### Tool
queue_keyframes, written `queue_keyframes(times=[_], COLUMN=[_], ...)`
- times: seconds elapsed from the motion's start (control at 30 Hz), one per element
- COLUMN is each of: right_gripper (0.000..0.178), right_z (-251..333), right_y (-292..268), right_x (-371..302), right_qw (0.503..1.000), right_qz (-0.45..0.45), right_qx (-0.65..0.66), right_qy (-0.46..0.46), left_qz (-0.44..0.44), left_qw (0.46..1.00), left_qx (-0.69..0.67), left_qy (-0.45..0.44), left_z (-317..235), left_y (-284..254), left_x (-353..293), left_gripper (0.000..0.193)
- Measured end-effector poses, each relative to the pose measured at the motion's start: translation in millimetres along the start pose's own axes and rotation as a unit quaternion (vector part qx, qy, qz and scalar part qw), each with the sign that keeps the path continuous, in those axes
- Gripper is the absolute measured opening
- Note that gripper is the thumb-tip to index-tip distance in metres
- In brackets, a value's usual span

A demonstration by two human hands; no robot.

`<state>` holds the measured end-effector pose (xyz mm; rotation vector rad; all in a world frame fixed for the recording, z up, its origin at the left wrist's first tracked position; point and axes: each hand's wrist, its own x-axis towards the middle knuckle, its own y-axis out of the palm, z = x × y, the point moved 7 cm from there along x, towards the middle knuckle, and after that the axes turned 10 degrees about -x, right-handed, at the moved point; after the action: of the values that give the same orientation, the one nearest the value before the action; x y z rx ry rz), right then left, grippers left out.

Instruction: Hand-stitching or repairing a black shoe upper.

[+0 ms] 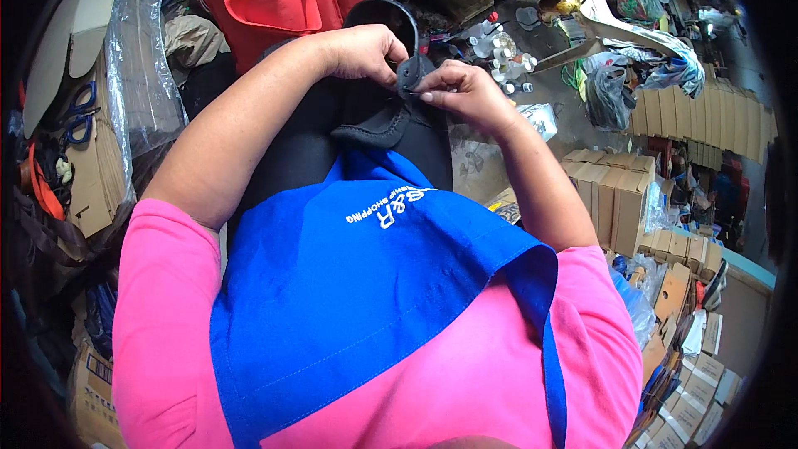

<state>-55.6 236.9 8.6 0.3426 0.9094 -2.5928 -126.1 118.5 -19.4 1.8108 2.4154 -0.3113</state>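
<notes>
Between my hands is a black padded piece (378,126) with a stitched, curved edge, perhaps part of a shoe, though its kind is not plain. It rises from my dark-clothed lap into a rounded grey-black end. My left hand (366,51) is closed, thumb and fingertips pinching at the left side of that end. From the right, my right hand (461,93) pinches its other edge between thumb and forefinger. Just beyond my left hand a black curved rim (391,10) shows, partly hidden. A blue apron (349,266) covers my front below the work.
A red bag (287,8) stands open beyond my left arm. Blue-handled scissors (81,112) lie by cardboard at the left. Several small bottles (507,58) stand on the floor right of my hands. Stacked cardboard boxes (607,199) and a dark plastic bag (608,96) are farther right.
</notes>
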Motion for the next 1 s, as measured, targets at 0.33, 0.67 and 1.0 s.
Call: queue_keyframes(times=[0.33, 0.67, 1.0], right_gripper=[0.029, 0.049, 0.04], right_z=[34, 65, 36], right_y=[-2, 9, -11], right_x=[-25, -23, -20], right_qw=[0.933, 0.856, 0.978], right_qz=[-0.125, -0.093, -0.066], right_qx=[-0.319, -0.489, -0.192], right_qy=[-0.109, -0.139, -0.044], left_qz=[-0.381, -0.427, -0.418], left_qw=[0.91, 0.87, 0.834], left_qx=[0.126, 0.226, 0.343], left_qy=[0.101, 0.101, 0.113], left_z=[-16, -32, -28], left_y=[-175, -49, 27], left_x=[-142, -170, -108], left_gripper=[0.036, 0.03, 0.014])
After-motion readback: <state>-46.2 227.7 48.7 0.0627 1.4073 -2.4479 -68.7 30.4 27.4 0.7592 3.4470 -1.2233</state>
